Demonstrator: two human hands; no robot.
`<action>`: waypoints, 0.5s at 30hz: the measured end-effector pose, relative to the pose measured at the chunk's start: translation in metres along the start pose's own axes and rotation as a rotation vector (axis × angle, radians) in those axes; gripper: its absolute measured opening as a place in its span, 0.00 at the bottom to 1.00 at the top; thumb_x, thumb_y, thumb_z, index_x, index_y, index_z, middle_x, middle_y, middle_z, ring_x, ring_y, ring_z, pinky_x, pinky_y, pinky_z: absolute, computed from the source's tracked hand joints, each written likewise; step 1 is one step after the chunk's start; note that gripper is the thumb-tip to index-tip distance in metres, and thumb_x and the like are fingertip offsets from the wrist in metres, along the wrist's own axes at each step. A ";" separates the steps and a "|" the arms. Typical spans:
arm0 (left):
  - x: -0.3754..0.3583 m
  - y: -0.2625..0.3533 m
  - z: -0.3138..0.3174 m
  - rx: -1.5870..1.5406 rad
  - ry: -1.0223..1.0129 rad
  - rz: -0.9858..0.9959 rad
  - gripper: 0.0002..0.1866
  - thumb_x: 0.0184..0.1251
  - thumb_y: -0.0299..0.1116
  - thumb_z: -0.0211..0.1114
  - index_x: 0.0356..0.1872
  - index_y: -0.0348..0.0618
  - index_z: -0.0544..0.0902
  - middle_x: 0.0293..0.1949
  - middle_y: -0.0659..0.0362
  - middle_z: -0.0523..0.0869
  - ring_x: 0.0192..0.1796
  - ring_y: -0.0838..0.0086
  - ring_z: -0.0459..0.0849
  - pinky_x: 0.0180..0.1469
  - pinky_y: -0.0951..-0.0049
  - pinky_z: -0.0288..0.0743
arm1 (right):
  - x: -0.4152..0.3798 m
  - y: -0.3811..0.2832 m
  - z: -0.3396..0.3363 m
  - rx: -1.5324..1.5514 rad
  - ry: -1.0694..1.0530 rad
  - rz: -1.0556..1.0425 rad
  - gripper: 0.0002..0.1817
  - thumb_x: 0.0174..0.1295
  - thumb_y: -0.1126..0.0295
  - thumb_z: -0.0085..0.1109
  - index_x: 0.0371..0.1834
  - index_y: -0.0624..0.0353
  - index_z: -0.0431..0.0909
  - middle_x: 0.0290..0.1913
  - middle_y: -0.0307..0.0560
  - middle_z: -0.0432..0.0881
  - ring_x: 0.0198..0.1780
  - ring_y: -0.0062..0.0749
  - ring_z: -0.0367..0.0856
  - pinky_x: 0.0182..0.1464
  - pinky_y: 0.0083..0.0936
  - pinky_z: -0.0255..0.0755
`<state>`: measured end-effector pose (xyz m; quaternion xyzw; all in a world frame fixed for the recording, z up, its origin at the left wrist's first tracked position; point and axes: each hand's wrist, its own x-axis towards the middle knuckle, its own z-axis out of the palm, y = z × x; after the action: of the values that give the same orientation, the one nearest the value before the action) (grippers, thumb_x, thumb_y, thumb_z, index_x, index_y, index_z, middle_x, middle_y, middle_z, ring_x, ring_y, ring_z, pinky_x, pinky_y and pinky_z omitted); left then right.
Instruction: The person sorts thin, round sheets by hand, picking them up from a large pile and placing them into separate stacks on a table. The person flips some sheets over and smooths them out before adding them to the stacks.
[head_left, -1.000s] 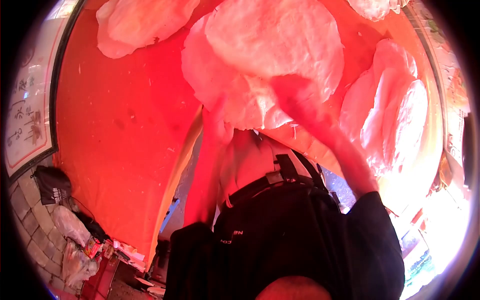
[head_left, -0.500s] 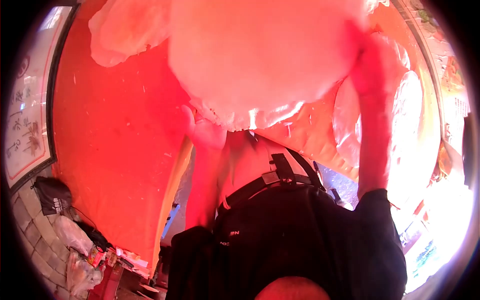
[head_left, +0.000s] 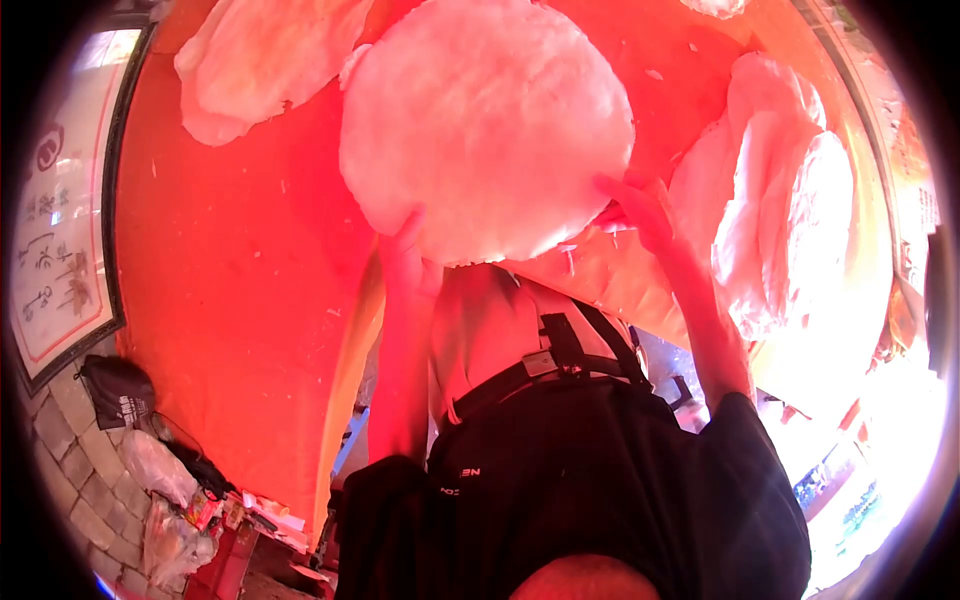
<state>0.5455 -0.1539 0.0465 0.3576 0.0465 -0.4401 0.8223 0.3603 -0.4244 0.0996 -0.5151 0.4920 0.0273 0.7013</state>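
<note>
A round, pale sheet with a slightly ragged edge [head_left: 485, 130], flat like a large thin pancake, is held in front of my body above the table. My left hand [head_left: 408, 250] grips its lower left edge, thumb on top and the other fingers mostly hidden underneath. At the lower right edge my right hand [head_left: 640, 210] pinches the sheet, with its thumb over the rim and some fingers below. The exact material of the sheet cannot be made out under the red light.
Another pale sheet [head_left: 270, 65] lies at the upper left of the red-orange table cover [head_left: 230, 270]. Overlapping pale sheets [head_left: 770, 200] lie at the right. A framed sign [head_left: 60, 220] stands left of the table. A dark bag [head_left: 118, 390] and plastic bags [head_left: 160, 468] sit at lower left.
The round sheet has come down and away from the camera, so its whole outline shows. My right hand has moved down and inward to its lower right edge; my left thumb now lies over the sheet.
</note>
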 end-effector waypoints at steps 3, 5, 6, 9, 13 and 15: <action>0.002 -0.002 0.011 0.060 0.292 0.002 0.23 0.74 0.27 0.59 0.67 0.39 0.69 0.55 0.56 0.83 0.52 0.66 0.85 0.49 0.66 0.82 | 0.024 0.006 -0.023 -0.692 0.417 -0.320 0.18 0.62 0.55 0.70 0.42 0.60 0.83 0.31 0.44 0.86 0.30 0.30 0.84 0.32 0.26 0.75; 0.000 0.001 0.011 0.035 0.301 -0.010 0.23 0.73 0.28 0.60 0.67 0.39 0.69 0.55 0.55 0.83 0.53 0.66 0.85 0.50 0.66 0.81 | 0.041 0.006 -0.029 -0.749 0.473 -0.423 0.19 0.61 0.56 0.70 0.45 0.60 0.83 0.30 0.42 0.85 0.30 0.28 0.83 0.32 0.26 0.75; -0.001 0.003 0.012 0.026 0.286 -0.005 0.24 0.72 0.28 0.61 0.67 0.38 0.70 0.55 0.54 0.83 0.53 0.65 0.84 0.51 0.65 0.81 | 0.047 0.006 -0.026 -0.572 0.396 -0.399 0.18 0.61 0.58 0.69 0.46 0.61 0.82 0.30 0.41 0.84 0.30 0.28 0.83 0.32 0.25 0.75; -0.001 0.017 0.011 0.034 0.248 0.012 0.25 0.71 0.30 0.62 0.67 0.38 0.70 0.56 0.53 0.82 0.54 0.64 0.84 0.53 0.65 0.80 | 0.054 -0.002 -0.020 -0.068 0.198 -0.273 0.18 0.63 0.62 0.68 0.48 0.64 0.80 0.30 0.38 0.82 0.29 0.25 0.82 0.31 0.24 0.75; -0.040 0.085 -0.019 0.164 0.314 0.101 0.27 0.69 0.31 0.65 0.66 0.37 0.71 0.57 0.51 0.82 0.56 0.63 0.83 0.55 0.64 0.79 | 0.037 -0.022 0.038 0.227 -0.153 -0.173 0.19 0.66 0.68 0.62 0.58 0.64 0.77 0.43 0.40 0.83 0.41 0.24 0.83 0.40 0.20 0.76; -0.097 0.149 -0.062 0.266 0.443 0.166 0.27 0.68 0.32 0.66 0.66 0.36 0.71 0.57 0.50 0.82 0.57 0.62 0.82 0.56 0.64 0.78 | 0.022 -0.031 0.124 0.215 -0.242 -0.132 0.17 0.65 0.70 0.60 0.54 0.66 0.80 0.42 0.43 0.85 0.38 0.29 0.84 0.38 0.24 0.78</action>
<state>0.6140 0.0054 0.1196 0.5529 0.1377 -0.2845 0.7710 0.4704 -0.3562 0.1040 -0.4612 0.3692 -0.0096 0.8068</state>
